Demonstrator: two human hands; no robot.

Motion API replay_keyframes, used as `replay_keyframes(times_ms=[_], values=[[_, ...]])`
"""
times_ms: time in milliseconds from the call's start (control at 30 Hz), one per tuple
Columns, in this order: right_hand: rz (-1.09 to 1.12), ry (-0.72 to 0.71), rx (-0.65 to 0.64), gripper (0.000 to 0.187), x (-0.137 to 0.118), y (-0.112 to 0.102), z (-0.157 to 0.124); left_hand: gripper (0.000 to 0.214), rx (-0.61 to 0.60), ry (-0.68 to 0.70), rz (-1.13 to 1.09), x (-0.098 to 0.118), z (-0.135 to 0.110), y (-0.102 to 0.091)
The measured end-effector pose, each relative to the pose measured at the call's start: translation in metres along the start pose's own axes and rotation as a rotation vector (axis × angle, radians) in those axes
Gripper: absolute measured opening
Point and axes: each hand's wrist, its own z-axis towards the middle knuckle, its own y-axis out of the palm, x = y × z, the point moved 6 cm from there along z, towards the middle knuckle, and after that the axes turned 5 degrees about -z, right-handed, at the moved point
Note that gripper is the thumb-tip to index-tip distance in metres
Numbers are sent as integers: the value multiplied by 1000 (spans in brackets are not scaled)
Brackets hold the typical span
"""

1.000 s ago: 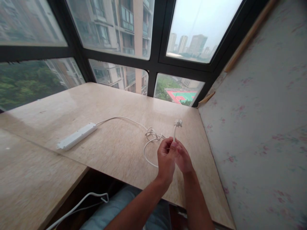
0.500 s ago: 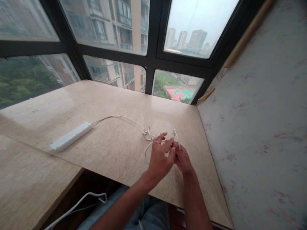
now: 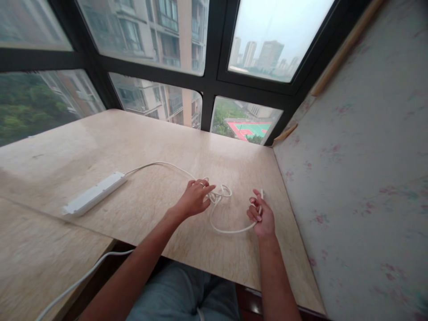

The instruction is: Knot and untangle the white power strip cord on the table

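Observation:
A white power strip (image 3: 95,192) lies on the left part of the stone-like ledge (image 3: 160,142). Its thin white power cord (image 3: 177,166) curves right into a loose tangle of loops. At the left side of that tangle, my left hand (image 3: 194,196) has its fingers curled on the cord; the exact grip is partly hidden. My right hand (image 3: 264,218), palm turned up, is closed round the cord near its free end. Above the right fingers stands the whitish plug end (image 3: 262,193), small and blurred. A slack bend of cord runs between both hands.
Black-framed windows (image 3: 209,102) border the ledge at the back. A flowered wall (image 3: 354,191) closes off the right side. Another white cable (image 3: 87,274) crosses the lower left, by a gap in the ledge above my legs.
My hands, close together before, have moved apart. The left went left onto the tangle; the right moved slightly right and down with the cord end, drawing out a wider bend.

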Motion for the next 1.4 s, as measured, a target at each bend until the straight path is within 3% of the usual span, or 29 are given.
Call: replay_keyframes(times_ms=[133,233,333,533,667,767,900,1033,1133,1400], values=[[-140,-33,148,43,7,-12,5,37,-77,19,54,-1,-2,4],[-295,-84,279,55,11,-19,6,47,-97,56,19,-2,-13,8],[-432,-134,366,62,13,-25,7,61,-73,78,-54,-6,-29,16],[-675,-249,453,65,16,-30,4,45,75,33,-103,-13,-45,36],[-1075,-573,509,62,5,-7,-25,44,178,25,-82,-13,-46,41],[-1293,-716,404,47,10,29,-55,43,198,34,-113,-14,-46,43],[-1422,-592,100,39,36,78,-78,42,240,44,-189,-19,-47,43],[-1378,-339,-84,29,57,104,-81,43,274,35,-268,-23,-47,42],[-1299,-215,-125,21,62,108,-80,46,287,9,-289,-26,-47,42],[-802,-95,-65,38,31,81,-85,64,337,-94,-224,-31,-48,40]])
